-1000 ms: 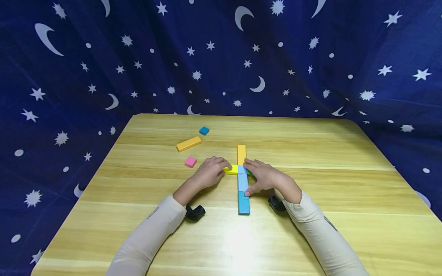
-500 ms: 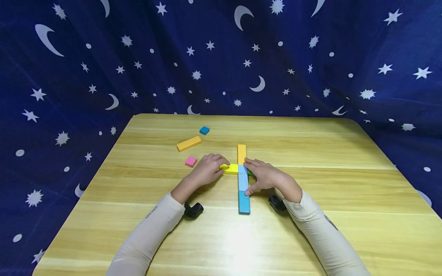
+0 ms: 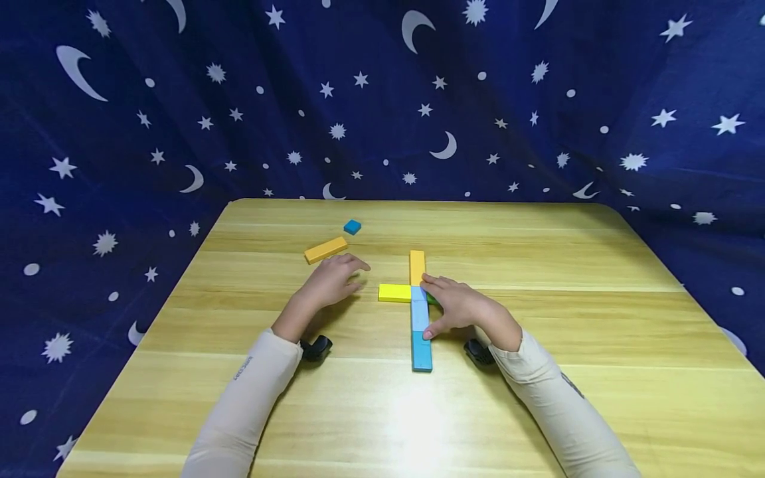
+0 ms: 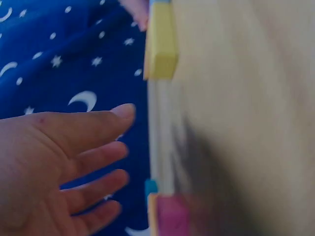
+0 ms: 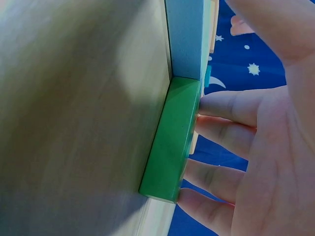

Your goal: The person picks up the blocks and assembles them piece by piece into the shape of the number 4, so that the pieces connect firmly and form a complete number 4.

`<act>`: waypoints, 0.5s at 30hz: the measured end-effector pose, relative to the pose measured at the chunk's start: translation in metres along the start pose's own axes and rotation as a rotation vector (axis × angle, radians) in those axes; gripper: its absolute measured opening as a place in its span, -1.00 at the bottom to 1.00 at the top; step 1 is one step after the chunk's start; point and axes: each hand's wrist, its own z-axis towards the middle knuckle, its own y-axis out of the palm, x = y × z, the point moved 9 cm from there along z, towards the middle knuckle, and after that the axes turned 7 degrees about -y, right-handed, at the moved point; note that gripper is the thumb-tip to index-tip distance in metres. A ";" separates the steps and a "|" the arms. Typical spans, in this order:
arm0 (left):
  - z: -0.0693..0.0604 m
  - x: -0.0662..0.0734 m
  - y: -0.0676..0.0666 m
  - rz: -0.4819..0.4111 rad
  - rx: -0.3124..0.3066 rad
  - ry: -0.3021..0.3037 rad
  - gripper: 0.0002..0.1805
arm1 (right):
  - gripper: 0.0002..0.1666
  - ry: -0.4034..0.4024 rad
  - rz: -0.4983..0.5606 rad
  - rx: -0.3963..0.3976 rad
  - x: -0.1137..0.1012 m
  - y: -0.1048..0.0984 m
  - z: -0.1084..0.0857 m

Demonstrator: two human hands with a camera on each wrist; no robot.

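My left hand (image 3: pixel 327 282) hovers above the table with fingers loosely spread, holding nothing. Under it lies a pink block (image 4: pixel 172 216), hidden in the head view. A yellow block (image 3: pixel 394 293) sits to this hand's right, touching the light blue blocks (image 3: pixel 420 313) of a cross-shaped layout. An orange block (image 3: pixel 417 267) forms its far arm, a teal block (image 3: pixel 422 352) its near one. My right hand (image 3: pixel 463 309) rests over the cross with extended fingers. Its fingertips touch the green block (image 5: pixel 170 140), mostly covered in the head view, and its thumb lies by the teal block.
Another orange block (image 3: pixel 325 249) lies at an angle beyond my left hand. Farther back is a small blue block (image 3: pixel 352 227). The wooden table (image 3: pixel 538 252) ends at a dark blue curtain (image 3: pixel 382 99) with moons and stars.
My left hand has left the yellow block and moved left, over the pink block. The right hand has stayed in place on the cross.
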 end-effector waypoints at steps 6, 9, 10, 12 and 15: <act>-0.007 -0.027 -0.008 -0.010 -0.125 -0.111 -0.53 | 0.25 0.005 0.000 -0.003 0.000 0.000 0.000; -0.011 -0.036 -0.012 0.017 -0.146 -0.149 -0.56 | 0.25 0.005 0.001 -0.002 0.000 0.000 0.000; -0.012 -0.038 -0.013 0.023 -0.153 -0.164 -0.57 | 0.25 0.005 0.002 -0.001 0.000 0.000 0.000; -0.014 -0.042 -0.013 0.037 -0.172 -0.188 -0.59 | 0.25 0.006 0.002 0.001 0.000 0.001 0.000; -0.014 -0.043 -0.010 0.040 -0.198 -0.203 -0.73 | 0.25 0.008 0.005 0.002 0.001 0.001 0.000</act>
